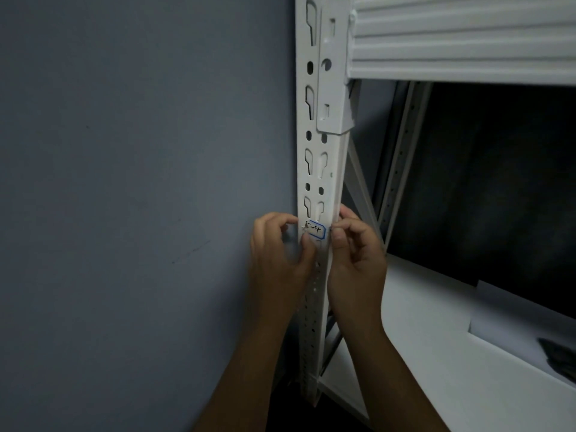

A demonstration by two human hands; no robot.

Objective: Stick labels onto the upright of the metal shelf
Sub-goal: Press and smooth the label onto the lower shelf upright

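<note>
Left hand [279, 244] and right hand [355, 247] flank the white slotted upright [314, 169]. Each pinches one end of a blue-bordered label [316, 231] with curled fingers, holding it flat across the upright's face, below the beam bracket [335, 70]. Grey wall [140, 182] stands left; white shelf board [436, 353] lies right.

white perforated metal upright [318, 169]: white, rows of dark slots
small rectangular paper label [316, 231]: white, blue border, black handwriting
flat painted wall [140, 182]: grey-blue
ribbed metal shelf beam [461, 39]: white
</note>
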